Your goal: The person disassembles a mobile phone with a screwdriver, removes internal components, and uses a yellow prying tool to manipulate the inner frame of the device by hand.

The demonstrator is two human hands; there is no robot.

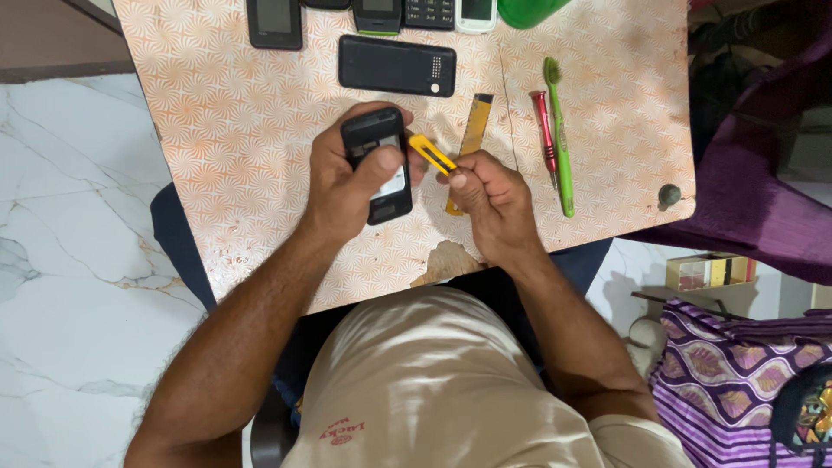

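Head view shows the left hand (347, 178) clamped around a small black phone (379, 165), held upright over the patterned surface (234, 130), thumb pressed on its open back. Just right of the phone, the right hand (485, 199) pinches a yellow pry tool (432, 154), whose long axis slants up-left, tip nearly touching the phone's right edge

Both hands, left (351, 178) and right (485, 195), are raised close together, fingers curled gripping.
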